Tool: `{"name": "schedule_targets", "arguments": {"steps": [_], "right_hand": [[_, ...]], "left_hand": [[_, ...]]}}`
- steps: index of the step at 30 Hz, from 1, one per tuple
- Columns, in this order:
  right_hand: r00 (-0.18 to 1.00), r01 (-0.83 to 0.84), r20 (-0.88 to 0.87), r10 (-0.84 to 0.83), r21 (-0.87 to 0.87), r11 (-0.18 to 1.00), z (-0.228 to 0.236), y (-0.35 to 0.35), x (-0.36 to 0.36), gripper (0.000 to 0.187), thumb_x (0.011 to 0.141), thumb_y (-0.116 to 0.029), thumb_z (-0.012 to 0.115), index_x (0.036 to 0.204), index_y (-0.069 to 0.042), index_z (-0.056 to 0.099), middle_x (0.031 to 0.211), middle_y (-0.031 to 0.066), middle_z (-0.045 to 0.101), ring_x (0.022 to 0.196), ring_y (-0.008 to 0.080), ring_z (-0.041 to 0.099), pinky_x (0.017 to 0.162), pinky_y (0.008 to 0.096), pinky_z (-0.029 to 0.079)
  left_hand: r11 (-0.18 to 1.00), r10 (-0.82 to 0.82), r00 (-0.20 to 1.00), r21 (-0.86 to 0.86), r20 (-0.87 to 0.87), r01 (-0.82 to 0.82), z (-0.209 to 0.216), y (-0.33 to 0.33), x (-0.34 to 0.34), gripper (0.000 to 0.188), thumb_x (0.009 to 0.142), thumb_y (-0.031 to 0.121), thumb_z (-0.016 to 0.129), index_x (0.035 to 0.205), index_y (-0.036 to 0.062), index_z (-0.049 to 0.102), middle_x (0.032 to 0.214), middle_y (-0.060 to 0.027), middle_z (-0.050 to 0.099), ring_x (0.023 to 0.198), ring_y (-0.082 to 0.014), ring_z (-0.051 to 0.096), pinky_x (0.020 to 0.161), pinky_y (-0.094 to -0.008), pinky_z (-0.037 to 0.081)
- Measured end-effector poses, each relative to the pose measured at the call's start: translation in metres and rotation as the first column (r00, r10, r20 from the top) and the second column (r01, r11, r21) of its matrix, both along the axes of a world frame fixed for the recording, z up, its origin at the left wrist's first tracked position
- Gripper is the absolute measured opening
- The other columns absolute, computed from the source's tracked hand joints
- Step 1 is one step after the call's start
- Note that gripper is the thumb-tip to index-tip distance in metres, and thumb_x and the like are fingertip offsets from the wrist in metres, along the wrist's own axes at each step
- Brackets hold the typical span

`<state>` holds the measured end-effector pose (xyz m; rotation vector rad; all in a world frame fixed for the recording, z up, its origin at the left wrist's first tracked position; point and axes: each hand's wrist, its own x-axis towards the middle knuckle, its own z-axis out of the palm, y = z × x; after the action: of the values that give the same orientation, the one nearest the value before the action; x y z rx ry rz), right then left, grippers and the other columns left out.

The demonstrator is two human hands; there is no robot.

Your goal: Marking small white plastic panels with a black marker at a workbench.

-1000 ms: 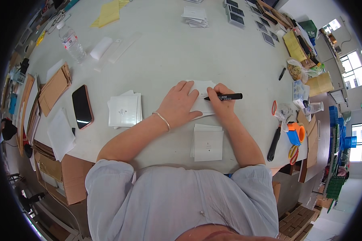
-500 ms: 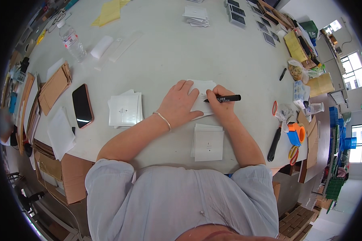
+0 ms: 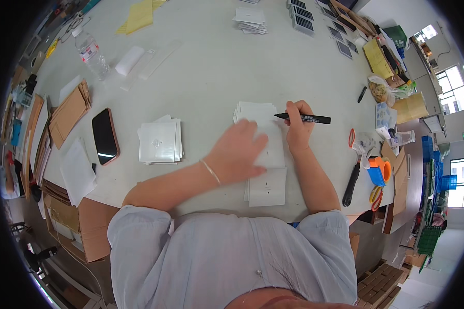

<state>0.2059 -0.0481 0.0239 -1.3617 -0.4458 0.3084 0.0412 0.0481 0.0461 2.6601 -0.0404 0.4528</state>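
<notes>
My right hand (image 3: pixel 300 126) pinches a black marker pen (image 3: pixel 317 119), its tip pointing left just above the right edge of a middle stack of white cards (image 3: pixel 256 109). Over the lower part of that stack is my left hand (image 3: pixel 239 152), blurred by motion, with its thumb near the top of a closer stack of white cards (image 3: pixel 268 188). A white surface shows beside its fingers, but I cannot tell whether the hand grips a card. To the left lies another stack of white cards (image 3: pixel 159 141), with small dark marks on the top one.
A phone (image 3: pixel 105 136), brown cardboard pieces (image 3: pixel 69 113) and a water bottle (image 3: pixel 93 54) are on the left. At right lie a black-handled tool (image 3: pixel 351 185), an orange and blue tape dispenser (image 3: pixel 379 171) and scissors (image 3: pixel 376 198). Small solar panels (image 3: pixel 303 20) sit far back.
My right hand has lifted the marker off the card and moved up and right. My left hand has left its flat hold on the middle stack and shifted toward me.
</notes>
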Motion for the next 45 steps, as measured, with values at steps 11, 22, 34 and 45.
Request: {"name": "schedule_targets", "arguments": {"steps": [11,22,34,45], "right_hand": [[0.888,-0.149,0.381,0.256,-0.287,0.946,-0.014,0.006,-0.01,0.024,0.081,-0.009,0.067,0.065,-0.002,0.05,0.057,-0.0006,0.05,0.054,0.0048,0.04,0.049,0.024,0.035],[0.861,-0.11,0.424,0.28,-0.382,0.917,-0.019,0.01,-0.013,0.025,0.081,-0.008,0.066,0.063,-0.003,0.051,0.058,-0.0029,0.049,0.055,0.0036,0.039,0.049,0.0229,0.033],[0.853,-0.212,0.404,0.331,-0.312,0.926,-0.02,0.0,-0.01,0.026,0.079,-0.005,0.065,0.06,-0.003,0.048,0.054,0.0002,0.052,0.05,0.0058,0.041,0.046,0.0254,0.034],[0.82,-0.16,0.476,0.319,-0.344,0.925,-0.022,0.001,-0.011,0.024,0.077,-0.006,0.065,0.06,-0.003,0.048,0.052,0.0043,0.05,0.047,0.0119,0.042,0.046,0.0277,0.035]], "left_hand": [[0.999,0.027,0.998,0.047,-0.061,-0.024,0.002,0.003,0.0,0.048,0.067,0.038,0.075,0.094,0.0029,0.056,0.102,-0.0165,0.052,0.101,-0.0305,0.048,0.083,-0.0391,0.041],[0.99,0.123,0.99,0.078,-0.071,-0.118,-0.018,0.021,0.01,0.056,0.066,0.035,0.076,0.101,-0.0031,0.054,0.124,-0.0254,0.047,0.116,-0.039,0.045,0.1,-0.0431,0.038],[0.99,0.135,0.985,0.042,-0.107,-0.131,-0.017,0.021,0.011,0.056,0.065,0.035,0.076,0.1,-0.0032,0.054,0.122,-0.0241,0.049,0.114,-0.0386,0.047,0.098,-0.0427,0.04],[0.991,0.129,0.989,0.045,-0.076,-0.126,-0.018,0.022,0.011,0.056,0.064,0.034,0.076,0.098,-0.0036,0.054,0.121,-0.0247,0.05,0.112,-0.0384,0.048,0.098,-0.042,0.04]]}}
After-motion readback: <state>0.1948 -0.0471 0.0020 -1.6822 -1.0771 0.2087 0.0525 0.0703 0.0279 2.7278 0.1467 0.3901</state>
